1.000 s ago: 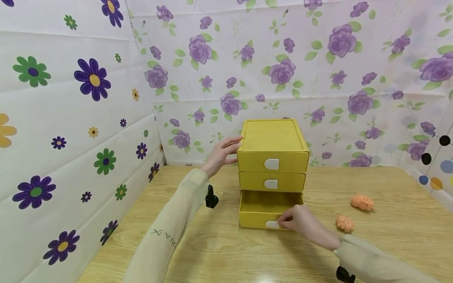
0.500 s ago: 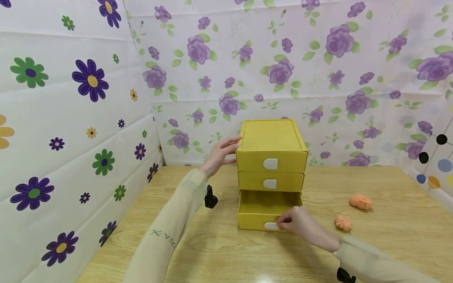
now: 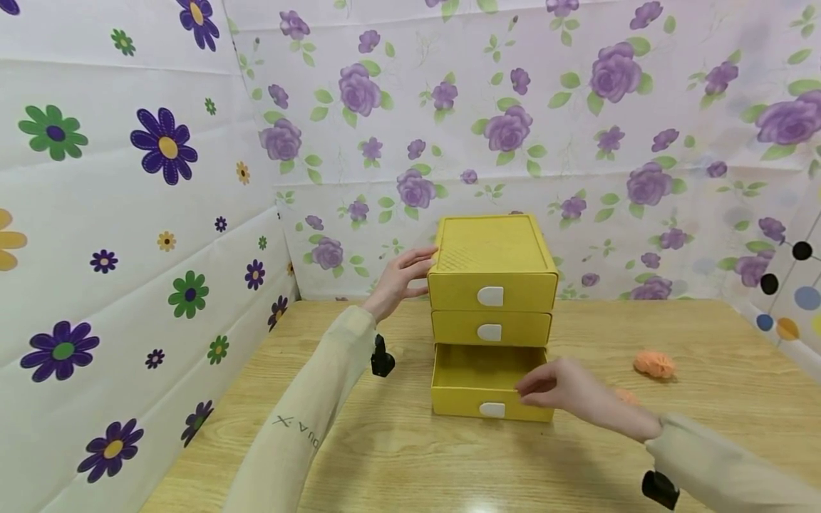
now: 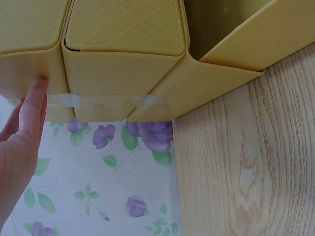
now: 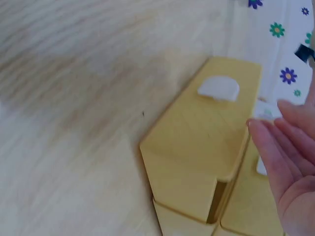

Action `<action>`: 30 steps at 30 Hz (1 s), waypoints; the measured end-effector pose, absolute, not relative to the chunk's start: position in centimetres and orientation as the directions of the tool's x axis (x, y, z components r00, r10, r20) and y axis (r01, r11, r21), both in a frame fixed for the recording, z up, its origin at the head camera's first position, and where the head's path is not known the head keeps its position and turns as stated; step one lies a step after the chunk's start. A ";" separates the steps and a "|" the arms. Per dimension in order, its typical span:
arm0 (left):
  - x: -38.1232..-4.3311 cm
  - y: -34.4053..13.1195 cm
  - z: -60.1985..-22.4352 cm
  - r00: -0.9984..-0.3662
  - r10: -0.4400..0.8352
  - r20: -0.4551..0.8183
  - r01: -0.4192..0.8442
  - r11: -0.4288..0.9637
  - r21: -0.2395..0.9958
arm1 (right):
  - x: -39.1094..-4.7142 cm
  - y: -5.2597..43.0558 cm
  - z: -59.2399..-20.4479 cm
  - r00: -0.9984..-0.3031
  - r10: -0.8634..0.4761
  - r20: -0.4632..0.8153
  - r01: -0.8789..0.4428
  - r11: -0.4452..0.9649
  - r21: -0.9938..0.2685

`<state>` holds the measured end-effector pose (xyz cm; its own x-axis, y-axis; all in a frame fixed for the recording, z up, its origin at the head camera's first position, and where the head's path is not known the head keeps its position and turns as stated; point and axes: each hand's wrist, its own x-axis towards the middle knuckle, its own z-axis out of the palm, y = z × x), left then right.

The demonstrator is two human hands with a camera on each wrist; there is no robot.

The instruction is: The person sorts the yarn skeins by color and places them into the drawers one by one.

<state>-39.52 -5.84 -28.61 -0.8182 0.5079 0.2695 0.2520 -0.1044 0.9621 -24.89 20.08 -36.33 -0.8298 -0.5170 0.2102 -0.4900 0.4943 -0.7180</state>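
Note:
A yellow three-tier drawer box (image 3: 494, 246) stands on the table, its bottom drawer (image 3: 465, 402) pulled out and bare inside where visible. White tabs mark each drawer, including the bottom drawer's handle (image 3: 492, 410). My left hand (image 3: 400, 281) rests its fingers against the box's left side near the top; in the left wrist view a fingertip (image 4: 40, 84) touches the side wall. My right hand (image 3: 567, 392) hovers at the right front corner of the open drawer, fingers loosely bent and off the handle. The right wrist view shows nothing between that hand's (image 5: 290, 162) fingers.
Two orange scrunchie-like bunches lie right of the box: the farther bunch (image 3: 655, 364) in full view, the nearer bunch (image 3: 627, 396) mostly behind my right hand. Flower-patterned sheeting (image 3: 359, 142) backs the wooden table (image 3: 398, 456) and lines its left side.
My right hand has let go of the bottom drawer's white handle and moved up and to the right. The drawer stays pulled out, and my left hand has kept its place.

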 end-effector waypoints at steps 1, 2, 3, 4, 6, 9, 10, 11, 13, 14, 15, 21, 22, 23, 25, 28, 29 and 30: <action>-39.5 -5.9 -28.6 -0.818 0.508 0.269 0.252 -0.104 0.962 | -24.9 20.4 -36.2 -0.817 -0.529 0.229 -0.508 0.472 -0.721; -39.5 -5.9 -28.6 -0.818 0.508 0.269 0.252 -0.105 0.962 | -25.0 20.7 -36.0 -0.807 -0.539 0.241 -0.515 0.443 -0.734; -39.5 -5.9 -28.6 -0.818 0.509 0.269 0.252 -0.103 0.962 | -25.0 21.0 -35.8 -0.800 -0.545 0.252 -0.521 0.420 -0.743; -39.5 -5.9 -28.6 -0.818 0.510 0.268 0.252 -0.102 0.962 | -25.0 21.4 -35.7 -0.792 -0.551 0.263 -0.527 0.400 -0.750; -39.5 -5.9 -28.6 -0.817 0.511 0.267 0.252 -0.100 0.963 | -24.9 22.1 -35.2 -0.789 -0.552 0.268 -0.529 0.389 -0.755; -39.5 -5.9 -28.7 -0.817 0.511 0.267 0.253 -0.097 0.962 | -24.8 23.3 -34.3 -0.814 -0.529 0.240 -0.501 0.432 -0.750; -39.5 -5.9 -28.7 -0.818 0.510 0.267 0.252 -0.098 0.963 | -24.9 23.8 -34.1 -0.823 -0.520 0.230 -0.495 0.454 -0.741; -39.4 -5.9 -28.6 -0.818 0.510 0.267 0.253 -0.098 0.963 | -25.0 24.3 -33.9 -0.836 -0.502 0.220 -0.480 0.476 -0.737; -39.4 -5.9 -28.6 -0.819 0.509 0.266 0.251 -0.098 0.963 | -25.3 25.3 -33.9 -0.853 -0.470 0.228 -0.476 0.521 -0.708; -39.4 -5.9 -28.6 -0.818 0.510 0.265 0.251 -0.098 0.963 | -25.5 25.8 -33.9 -0.856 -0.457 0.243 -0.483 0.540 -0.689; -39.4 -5.8 -28.5 -0.819 0.510 0.265 0.250 -0.099 0.963 | -25.7 26.3 -34.1 -0.852 -0.453 0.262 -0.497 0.547 -0.673; -39.4 -5.8 -28.5 -0.819 0.508 0.266 0.251 -0.100 0.963 | -26.4 28.8 -34.8 -0.827 -0.440 0.349 -0.555 0.546 -0.628; -39.4 -5.8 -28.5 -0.819 0.509 0.266 0.252 -0.099 0.963 | -26.5 29.1 -34.9 -0.827 -0.435 0.355 -0.556 0.545 -0.628; -39.4 -5.8 -28.5 -0.818 0.509 0.266 0.251 -0.099 0.963 | -26.6 29.4 -35.0 -0.826 -0.434 0.359 -0.558 0.546 -0.625; -39.3 -5.8 -28.4 -0.817 0.511 0.265 0.250 -0.099 0.963 | -26.7 30.1 -35.2 -0.828 -0.429 0.361 -0.557 0.560 -0.613; -39.2 -5.9 -28.4 -0.817 0.513 0.263 0.249 -0.098 0.964 | -27.0 31.1 -35.7 -0.835 -0.428 0.346 -0.547 0.586 -0.598; -39.2 -5.9 -28.3 -0.817 0.513 0.262 0.248 -0.097 0.964 | -27.0 31.5 -35.9 -0.838 -0.427 0.340 -0.543 0.596 -0.591; -39.1 -5.9 -28.3 -0.817 0.514 0.262 0.248 -0.097 0.964 | -27.1 31.9 -36.1 -0.843 -0.425 0.330 -0.535 0.606 -0.588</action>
